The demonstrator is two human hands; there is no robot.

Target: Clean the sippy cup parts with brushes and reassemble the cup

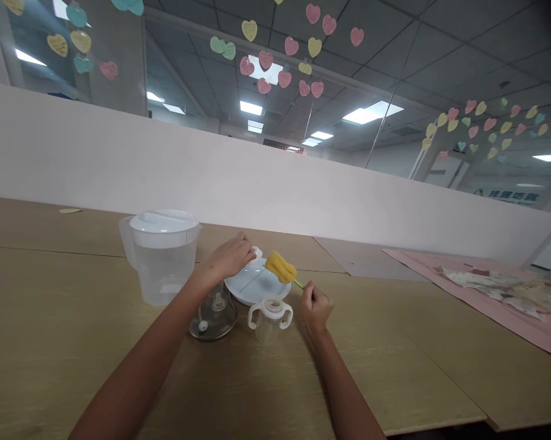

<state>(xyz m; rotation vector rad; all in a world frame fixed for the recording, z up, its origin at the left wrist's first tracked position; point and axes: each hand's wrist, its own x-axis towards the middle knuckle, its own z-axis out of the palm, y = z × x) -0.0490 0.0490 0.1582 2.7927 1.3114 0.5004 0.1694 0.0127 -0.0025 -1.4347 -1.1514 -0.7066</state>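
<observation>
My right hand [317,305] is closed round the thin green handle of a sponge bottle brush [281,267], its yellow head raised over a white dish [243,297]. Across the dish, the fingers of my left hand [232,256] are pinched on a small white piece [257,253], partly hidden by them. A clear baby bottle [266,332] with a white two-handled collar stands upright and open-topped in front of the dish. Left of it, partly behind my left forearm, a shiny dark dish [220,330] carries a clear teat [219,301] and a small white round straw end [203,326].
A translucent lidded water jug [165,263] stands at the left. On the right, a pink cloth [477,293] bears crumpled plastic packaging [527,296]. A low white wall [257,183] with glass above it borders the wooden table [394,348] at the back.
</observation>
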